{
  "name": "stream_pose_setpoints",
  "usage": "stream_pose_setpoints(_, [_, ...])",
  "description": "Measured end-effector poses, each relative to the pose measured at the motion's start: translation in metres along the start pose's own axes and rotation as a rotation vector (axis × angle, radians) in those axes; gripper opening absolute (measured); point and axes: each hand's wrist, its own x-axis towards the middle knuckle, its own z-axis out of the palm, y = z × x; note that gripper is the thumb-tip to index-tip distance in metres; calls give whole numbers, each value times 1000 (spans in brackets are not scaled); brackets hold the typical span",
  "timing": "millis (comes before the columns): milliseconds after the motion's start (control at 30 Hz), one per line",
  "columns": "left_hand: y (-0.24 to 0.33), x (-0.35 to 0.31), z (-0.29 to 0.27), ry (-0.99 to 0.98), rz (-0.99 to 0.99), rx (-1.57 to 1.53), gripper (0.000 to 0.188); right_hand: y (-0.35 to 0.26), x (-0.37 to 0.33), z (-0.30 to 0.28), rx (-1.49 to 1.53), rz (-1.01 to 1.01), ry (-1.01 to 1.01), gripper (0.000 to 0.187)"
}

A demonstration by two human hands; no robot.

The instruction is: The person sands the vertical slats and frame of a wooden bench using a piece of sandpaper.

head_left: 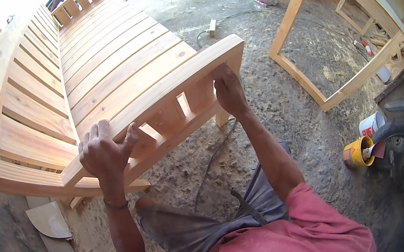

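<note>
A pale wooden slatted bench (121, 53) stretches away from me, its backrest on the left. My left hand (105, 149) grips the near end of its armrest (168, 89), fingers over the top and thumb on my side. Below the far right part of that armrest, my right hand (230, 90) is closed against the upright slats (202, 93). Its fingertips are hidden, and whatever they may hold cannot be made out. Gaps show between the slats under the armrest.
A wooden frame (299, 79) leans at the right. A yellow bucket (354, 154), a white tub (371, 124) and a tyre (398, 142) stand below it. A dark cable (212, 161) crosses the rough floor, and a small wood block (212, 28) lies beyond the bench.
</note>
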Motion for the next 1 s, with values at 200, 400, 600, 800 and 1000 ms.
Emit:
stream_pose_setpoints(200, [2, 2, -4, -4, -1, -1, 60, 38, -13, 10, -122, -11, -18, 47])
stream_pose_setpoints(400, [4, 4, -3, 44, 33, -22, 62, 37, -20, 16, -70, 3, 86, 44])
stream_pose_setpoints(600, [2, 2, 0, 17, 30, -3, 64, 35, -22, 19, -56, 20, 78, 37])
stream_pose_setpoints(800, [4, 2, 3, 4, 4, -5, 62, 46, -12, 13, -252, -265, 72, 38])
stream_pose_setpoints(1000, [2, 2, 1, -29, -1, 10, 57, 40, -5, 11, -194, -221, 82, 34])
